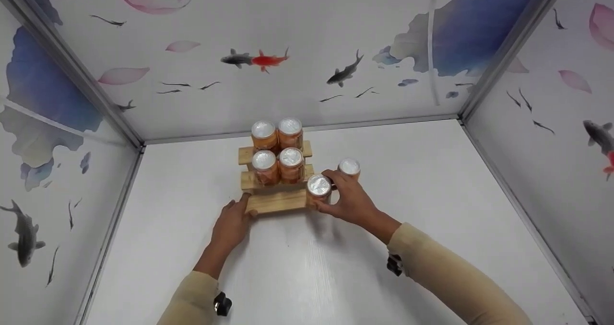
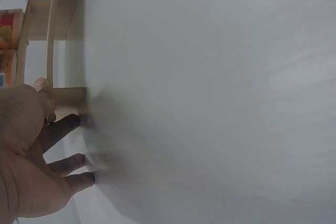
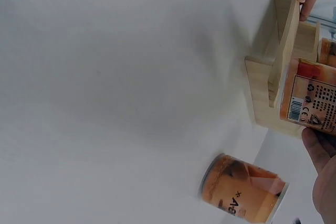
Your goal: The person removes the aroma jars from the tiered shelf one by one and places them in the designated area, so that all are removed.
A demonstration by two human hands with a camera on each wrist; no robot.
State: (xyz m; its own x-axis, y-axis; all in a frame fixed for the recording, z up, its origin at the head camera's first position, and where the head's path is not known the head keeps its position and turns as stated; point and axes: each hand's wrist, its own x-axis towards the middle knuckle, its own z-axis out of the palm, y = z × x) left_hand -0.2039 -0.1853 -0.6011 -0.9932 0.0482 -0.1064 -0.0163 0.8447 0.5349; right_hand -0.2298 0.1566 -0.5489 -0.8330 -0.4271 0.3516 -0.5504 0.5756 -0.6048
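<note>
The left hand (image 1: 233,224) rests with relaxed, straight fingers against the left end of the wooden stepped rack (image 1: 277,201) on the white desk (image 1: 297,267). The right hand (image 1: 349,199) has its grip curled around an orange can (image 1: 318,189) at the rack's lowest step; another can (image 1: 348,168) stands just behind that grip

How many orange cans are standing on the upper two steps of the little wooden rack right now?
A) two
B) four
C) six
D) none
B: the head view shows two cans on the top step and two more cans on the middle step of the wooden rack, while the right hand holds a fifth can at the lowest step.
</note>
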